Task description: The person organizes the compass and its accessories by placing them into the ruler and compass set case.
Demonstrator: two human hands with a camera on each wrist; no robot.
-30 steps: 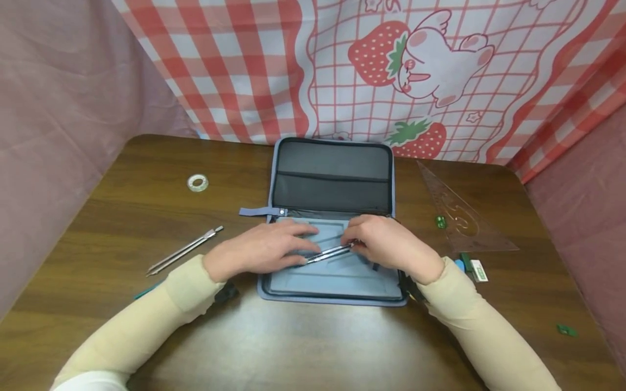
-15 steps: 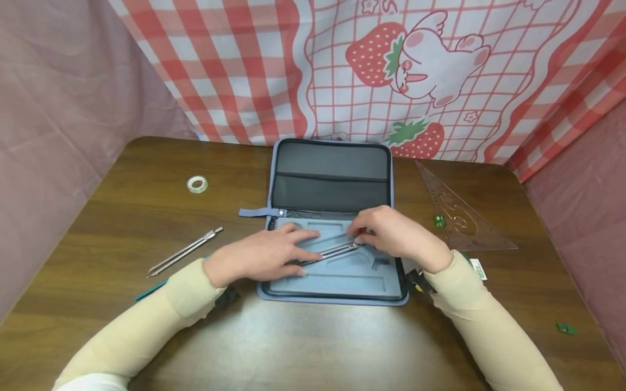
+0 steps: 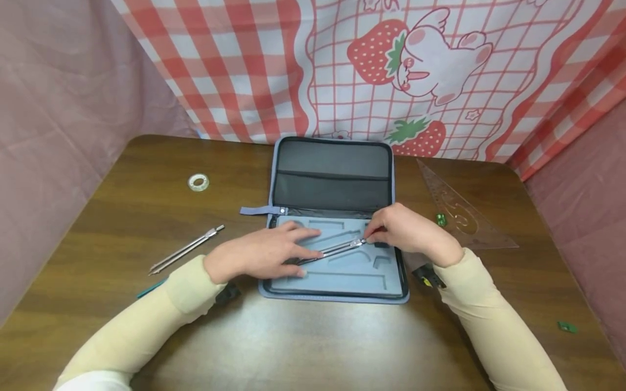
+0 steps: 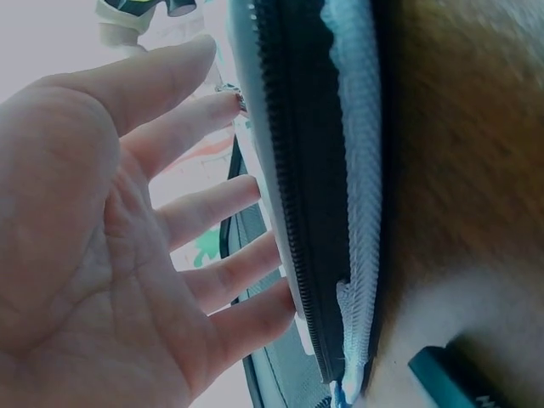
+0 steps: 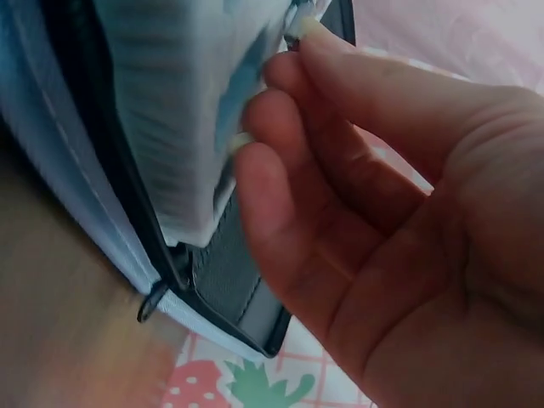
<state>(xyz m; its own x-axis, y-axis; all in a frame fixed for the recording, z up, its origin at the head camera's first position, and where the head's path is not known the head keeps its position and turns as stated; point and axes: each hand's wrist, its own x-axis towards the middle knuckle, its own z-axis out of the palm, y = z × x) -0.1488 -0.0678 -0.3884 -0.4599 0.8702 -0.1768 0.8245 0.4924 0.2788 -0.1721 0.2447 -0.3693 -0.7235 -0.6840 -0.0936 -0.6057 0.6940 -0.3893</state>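
Note:
An unzipped case (image 3: 332, 190) lies spread on the table, its light blue insert (image 3: 320, 288) showing shaped recesses. Slanting across the insert is a slim silver drawing compass (image 3: 339, 250). My right hand (image 3: 408, 231) pinches its knob end between thumb and fingertips; in the right wrist view those fingers curl beside the insert's edge. My left hand (image 3: 261, 252) lies over the insert's left side, fingers spread and fairly straight, the fingertips at the compass's leg ends. The left wrist view shows this palm (image 4: 76, 229) with its fingertips at the insert, above the case's zipper (image 4: 285, 170).
Left of the case lie a second silver compass (image 3: 186, 251), a teal stick (image 3: 151, 289) and a clear ring (image 3: 198, 182). To the right are a transparent set square (image 3: 464, 217), a small green item (image 3: 441, 219) and another green piece (image 3: 567, 327). A patterned curtain hangs behind.
My right hand has shifted right and slightly up, drawing the compass's knob end toward the insert's right side. The left hand stays nearly in place.

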